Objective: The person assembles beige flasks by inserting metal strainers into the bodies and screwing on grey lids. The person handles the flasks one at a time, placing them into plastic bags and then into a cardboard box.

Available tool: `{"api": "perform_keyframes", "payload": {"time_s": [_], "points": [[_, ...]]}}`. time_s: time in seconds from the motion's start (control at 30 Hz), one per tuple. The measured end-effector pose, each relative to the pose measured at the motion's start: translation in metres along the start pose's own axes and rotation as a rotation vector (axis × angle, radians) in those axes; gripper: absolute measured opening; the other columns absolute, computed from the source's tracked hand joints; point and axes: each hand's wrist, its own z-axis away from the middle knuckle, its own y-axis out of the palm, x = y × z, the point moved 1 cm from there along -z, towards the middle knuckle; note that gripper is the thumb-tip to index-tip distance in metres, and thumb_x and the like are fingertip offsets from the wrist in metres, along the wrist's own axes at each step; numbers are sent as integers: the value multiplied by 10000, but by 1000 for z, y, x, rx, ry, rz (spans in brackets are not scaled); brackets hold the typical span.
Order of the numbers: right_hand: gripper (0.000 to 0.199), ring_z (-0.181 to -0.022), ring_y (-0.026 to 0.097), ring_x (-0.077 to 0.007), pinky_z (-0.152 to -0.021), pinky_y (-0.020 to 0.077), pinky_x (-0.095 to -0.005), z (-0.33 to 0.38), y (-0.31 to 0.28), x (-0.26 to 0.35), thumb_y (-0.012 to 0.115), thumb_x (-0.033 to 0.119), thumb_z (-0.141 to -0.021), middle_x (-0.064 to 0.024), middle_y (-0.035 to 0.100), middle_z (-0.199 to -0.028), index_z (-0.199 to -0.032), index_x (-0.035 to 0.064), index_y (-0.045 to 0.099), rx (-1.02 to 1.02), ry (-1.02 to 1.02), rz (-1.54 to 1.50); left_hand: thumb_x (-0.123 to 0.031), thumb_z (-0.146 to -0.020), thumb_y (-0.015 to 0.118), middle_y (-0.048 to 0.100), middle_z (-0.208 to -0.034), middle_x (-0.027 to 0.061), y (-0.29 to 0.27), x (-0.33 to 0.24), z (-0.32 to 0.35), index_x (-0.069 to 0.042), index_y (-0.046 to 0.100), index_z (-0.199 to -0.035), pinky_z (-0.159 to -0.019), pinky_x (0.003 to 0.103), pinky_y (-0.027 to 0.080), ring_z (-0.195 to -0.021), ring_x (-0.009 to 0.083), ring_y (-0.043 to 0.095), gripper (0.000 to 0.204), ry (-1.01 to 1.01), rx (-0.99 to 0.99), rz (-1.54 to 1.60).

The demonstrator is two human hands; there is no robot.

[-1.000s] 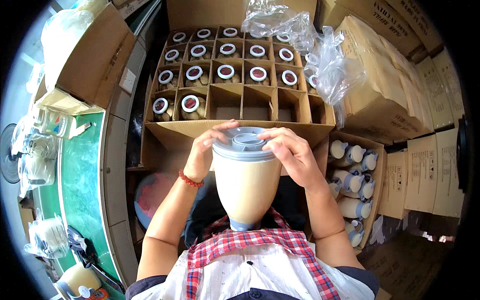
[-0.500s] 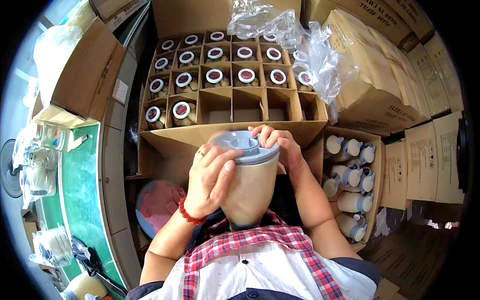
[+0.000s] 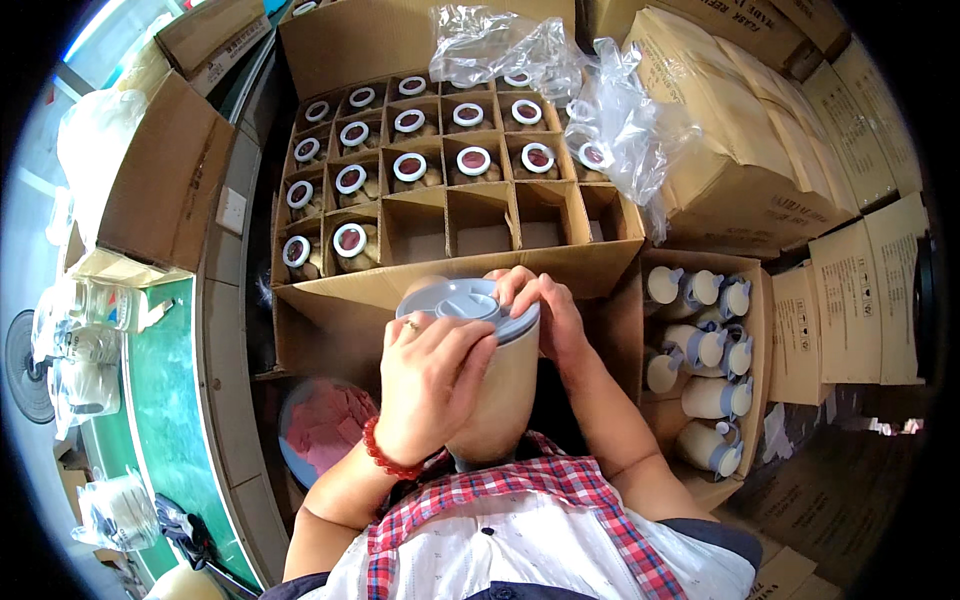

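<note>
In front of my apron I hold a large beige jug [image 3: 492, 400] with a round grey-blue lid [image 3: 425, 298]. It stands upright and narrows toward its bottom. My left hand [image 3: 428, 380] wraps the left side of its upper body, with fingers on the lid's near edge. The fingers of my right hand [image 3: 545, 305] are curled over the lid's right rim. Just beyond the jug is an open carton [image 3: 440, 272] with cardboard dividers. Flasks with white-rimmed, dark red tops, such as one flask [image 3: 350, 240], fill many compartments; several front compartments hold none.
Clear plastic film [image 3: 625, 130] drapes over the carton's far right. At right, a box [image 3: 758, 400] holds several white jugs [image 3: 712, 397] with grey-blue tops; stacked cartons [image 3: 740, 120] rise behind. A green table [image 3: 180, 400] runs along the left. A pink cloth [image 3: 325, 420] lies in a basin.
The jug and both hands sit slightly farther left in the picture, and the lid's round middle piece has a different angle. Both hands keep hold. The whole view has shifted a little.
</note>
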Motion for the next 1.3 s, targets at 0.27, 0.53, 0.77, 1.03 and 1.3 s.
{"api": "perform_keyframes", "payload": {"time_s": [0.27, 0.53, 0.77, 1.03, 1.3], "points": [[486, -924, 559, -222, -987, 382, -387, -7, -3, 45, 391, 336, -1006, -100, 574, -871, -761, -19, 615, 17, 136, 331, -312, -1003, 384, 554, -1302, 169, 0, 80, -10, 25, 622, -1145, -1085, 411, 303, -1269, 293, 462, 436, -187, 82, 767], [313, -996, 573, -235, -959, 383, -421, -8, 19, 39, 543, 301, -954, -95, 654, -1020, -882, 29, 680, 122, -21, 585, -326, -1021, 298, 631, -1151, 170, 29, 109, 23, 12, 645, -1036, -1083, 438, 285, -1181, 308, 511, 484, -198, 102, 830], [330, -975, 577, -218, -1142, 201, -465, -6, -16, 0, 578, 337, -906, -116, 655, -960, -770, 51, 671, 162, 24, 16, -117, -926, 481, 628, -1094, 154, 4, 33, 17, -24, 641, -978, -962, 410, 392, -1046, 324, 552, 192, -82, -19, 287], [352, -1028, 575, -214, -937, 405, -371, -26, 32, 51, 460, 306, -989, -108, 673, -1067, -903, 23, 653, 169, 109, 536, -269, -996, 367, 591, -1213, 188, 23, 116, 38, 52, 642, -947, -1002, 365, 378, -1183, 268, 507, 425, -356, -33, 1028], [719, -1273, 472, -307, -1108, 325, -394, -54, -15, -32, 259, 516, -998, -244, 472, -1371, -1322, -100, 439, 162, 884, -594, -146, -865, 624, 644, -1066, 153, -8, 7, -13, -19, 651, -1084, -1010, 423, 377, -1108, 323, 556, 254, 65, 119, 177]]}}
